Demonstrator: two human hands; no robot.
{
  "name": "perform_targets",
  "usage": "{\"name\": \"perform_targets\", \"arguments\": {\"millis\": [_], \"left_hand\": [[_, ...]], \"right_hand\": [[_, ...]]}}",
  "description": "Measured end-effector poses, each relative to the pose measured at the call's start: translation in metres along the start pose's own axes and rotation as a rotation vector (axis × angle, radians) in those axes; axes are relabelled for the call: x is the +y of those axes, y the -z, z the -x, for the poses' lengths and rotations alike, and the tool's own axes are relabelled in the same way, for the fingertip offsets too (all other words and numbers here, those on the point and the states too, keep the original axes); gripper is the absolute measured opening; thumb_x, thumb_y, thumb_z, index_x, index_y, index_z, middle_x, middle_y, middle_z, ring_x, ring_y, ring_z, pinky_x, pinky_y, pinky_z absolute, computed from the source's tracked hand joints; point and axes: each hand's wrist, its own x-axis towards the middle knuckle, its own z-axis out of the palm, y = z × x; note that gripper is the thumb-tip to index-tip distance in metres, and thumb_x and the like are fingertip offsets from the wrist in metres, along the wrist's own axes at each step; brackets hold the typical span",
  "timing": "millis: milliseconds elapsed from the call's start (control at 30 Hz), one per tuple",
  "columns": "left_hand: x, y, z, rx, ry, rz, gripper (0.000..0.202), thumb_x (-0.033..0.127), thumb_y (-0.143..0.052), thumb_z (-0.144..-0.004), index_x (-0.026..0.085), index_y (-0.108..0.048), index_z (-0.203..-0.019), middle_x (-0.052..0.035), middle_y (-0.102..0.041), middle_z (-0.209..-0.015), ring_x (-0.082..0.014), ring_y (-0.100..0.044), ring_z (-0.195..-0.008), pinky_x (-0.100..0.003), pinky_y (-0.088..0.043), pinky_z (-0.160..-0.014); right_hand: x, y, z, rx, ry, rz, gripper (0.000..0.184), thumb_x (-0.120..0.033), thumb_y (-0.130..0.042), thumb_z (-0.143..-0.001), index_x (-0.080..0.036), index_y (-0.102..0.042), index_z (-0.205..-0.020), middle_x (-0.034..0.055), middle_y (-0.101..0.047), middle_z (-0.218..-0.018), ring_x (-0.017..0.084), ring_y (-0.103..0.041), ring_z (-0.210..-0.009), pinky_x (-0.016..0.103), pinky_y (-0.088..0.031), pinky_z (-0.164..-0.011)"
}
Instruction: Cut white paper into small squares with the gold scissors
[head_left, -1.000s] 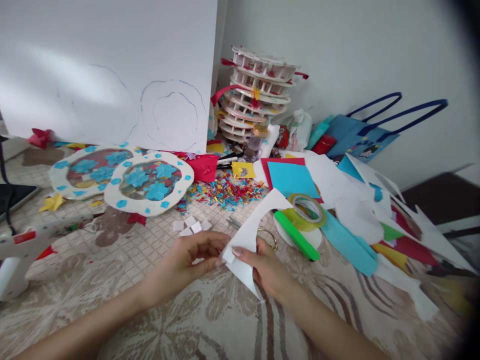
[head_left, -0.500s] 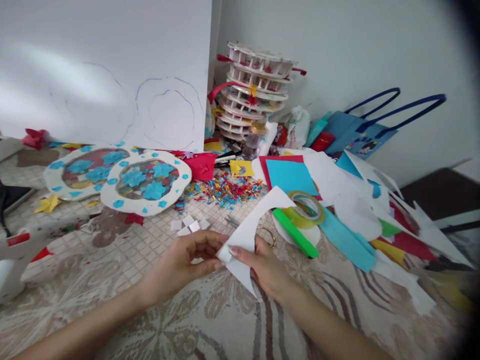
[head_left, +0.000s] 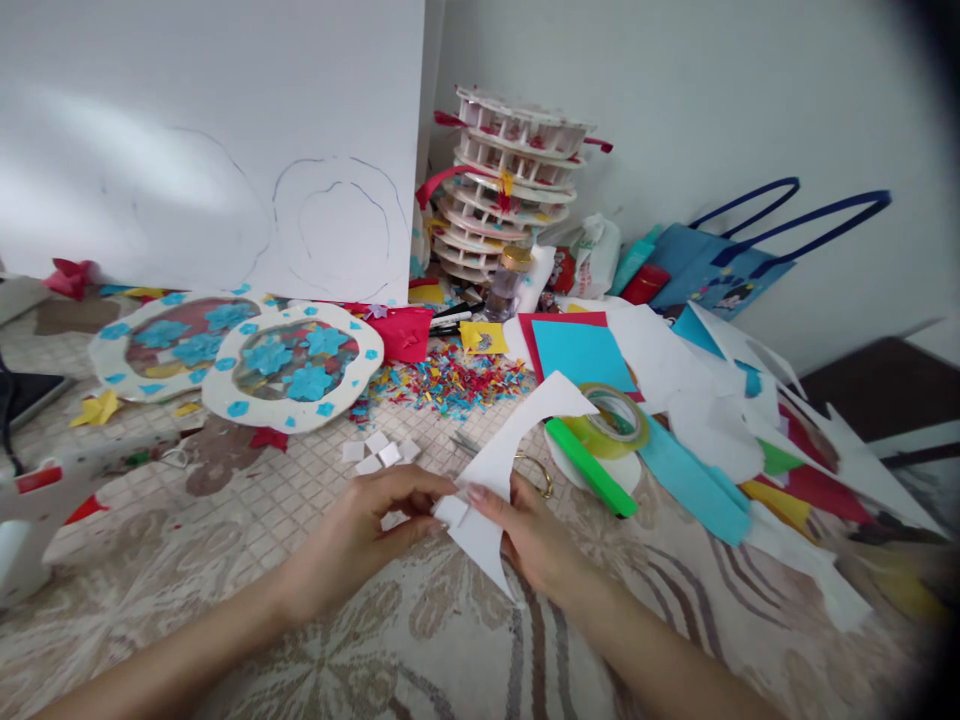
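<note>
My right hand grips a crescent-shaped offcut of white foam board, its thumb on the top face and the fingers underneath. At the offcut's left edge lies a small white square. My left hand is closed in a pinch, thumb and forefinger at that square's left side. Whether the square is loose or joined to the offcut I cannot tell. Several white squares rest on the tablecloth beyond my left hand. Scissors with gold handles lie partly hidden behind the offcut.
A green cutter and a tape roll lie to the right. Paper confetti is scattered ahead. Two decorated white rings lie left, near a glue gun. Behind stand a tiered white model and a blue bag.
My right thumb has shifted slightly up and right, baring more of the small square. My left fingertips have moved slightly closer to the offcut's edge.
</note>
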Motion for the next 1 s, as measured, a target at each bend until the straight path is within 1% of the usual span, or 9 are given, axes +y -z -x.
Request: {"name": "perform_targets", "arguments": {"millis": [133, 233, 367, 533, 633, 733, 800, 900, 1000], "left_hand": [[0.001, 0.000, 0.000, -0.002, -0.007, -0.016, 0.022, 0.020, -0.057, -0.084, 0.022, -0.064, -0.105, -0.0032, -0.066, -0.089, -0.0159, -0.059, -0.075, -0.026, -0.048, -0.065], [0.003, -0.002, 0.000, -0.002, 0.021, -0.004, 0.026, 0.023, -0.061, -0.083, 0.021, -0.060, -0.109, -0.0027, -0.066, -0.088, -0.0160, -0.061, -0.075, -0.027, -0.050, -0.068], [0.004, -0.009, 0.004, 0.117, -0.012, -0.129, 0.036, 0.033, -0.071, -0.074, 0.021, -0.055, -0.105, -0.0015, -0.064, -0.084, -0.0176, -0.061, -0.077, -0.029, -0.050, -0.071], [0.000, -0.016, 0.007, 0.218, -0.095, -0.286, 0.017, 0.029, -0.065, -0.081, 0.022, -0.055, -0.092, -0.0006, -0.060, -0.082, -0.0165, -0.058, -0.076, -0.028, -0.048, -0.068], [0.000, -0.013, 0.006, 0.185, -0.127, -0.280, 0.016, 0.024, -0.059, -0.085, 0.021, -0.057, -0.101, -0.0028, -0.063, -0.090, -0.0162, -0.060, -0.079, -0.027, -0.049, -0.071], [0.001, -0.007, 0.004, 0.095, -0.189, -0.268, 0.023, 0.020, -0.053, -0.089, 0.023, -0.058, -0.112, -0.0060, -0.063, -0.106, -0.0182, -0.060, -0.094, -0.029, -0.049, -0.081], [0.001, -0.004, 0.002, 0.049, -0.236, -0.260, 0.027, 0.018, -0.050, -0.090, 0.024, -0.058, -0.115, -0.0064, -0.062, -0.111, -0.0190, -0.058, -0.100, -0.031, -0.048, -0.086], [-0.001, -0.002, 0.001, 0.020, -0.280, -0.246, 0.031, 0.015, -0.049, -0.090, 0.025, -0.057, -0.119, -0.0066, -0.060, -0.113, -0.0187, -0.057, -0.102, -0.032, -0.048, -0.086], [-0.003, -0.002, 0.001, 0.034, -0.207, -0.220, 0.032, 0.017, -0.054, -0.088, 0.024, -0.054, -0.118, -0.0046, -0.062, -0.102, -0.0166, -0.060, -0.090, -0.030, -0.050, -0.079]], "right_hand": [[0.001, 0.001, 0.000, 0.009, -0.006, 0.029, 0.030, -0.029, -0.079, -0.065, -0.018, -0.067, -0.089, 0.0023, -0.072, -0.083, 0.019, -0.064, -0.075, 0.029, -0.049, -0.069], [0.001, -0.001, 0.001, 0.034, 0.001, 0.046, 0.029, -0.029, -0.080, -0.064, -0.018, -0.067, -0.087, 0.0017, -0.072, -0.081, 0.018, -0.064, -0.073, 0.028, -0.049, -0.068], [-0.001, -0.006, 0.003, 0.036, 0.005, 0.058, 0.028, -0.030, -0.079, -0.065, -0.017, -0.068, -0.087, 0.0024, -0.072, -0.081, 0.018, -0.064, -0.072, 0.027, -0.049, -0.066], [0.003, -0.007, 0.005, 0.007, 0.028, 0.098, 0.026, -0.034, -0.075, -0.071, -0.017, -0.068, -0.090, 0.0029, -0.071, -0.084, 0.018, -0.062, -0.075, 0.027, -0.047, -0.066], [0.008, -0.005, 0.003, 0.072, 0.021, 0.066, 0.028, -0.039, -0.072, -0.073, -0.018, -0.067, -0.090, 0.0020, -0.069, -0.081, 0.017, -0.061, -0.073, 0.027, -0.046, -0.065], [0.007, -0.005, 0.001, 0.112, 0.007, 0.002, 0.027, -0.041, -0.073, -0.072, -0.019, -0.066, -0.085, -0.0002, -0.068, -0.074, 0.015, -0.060, -0.067, 0.025, -0.045, -0.061], [0.004, -0.006, 0.001, 0.072, -0.007, -0.020, 0.026, -0.038, -0.075, -0.070, -0.019, -0.067, -0.085, -0.0002, -0.069, -0.075, 0.016, -0.062, -0.068, 0.025, -0.046, -0.062], [0.000, -0.008, 0.002, -0.008, -0.010, -0.028, 0.029, -0.029, -0.079, -0.066, -0.019, -0.068, -0.091, 0.0010, -0.072, -0.084, 0.018, -0.064, -0.077, 0.027, -0.049, -0.069], [0.000, -0.008, 0.002, -0.030, -0.005, -0.031, 0.025, -0.024, -0.079, -0.066, -0.018, -0.069, -0.089, 0.0008, -0.073, -0.084, 0.017, -0.065, -0.076, 0.027, -0.049, -0.070]]}}
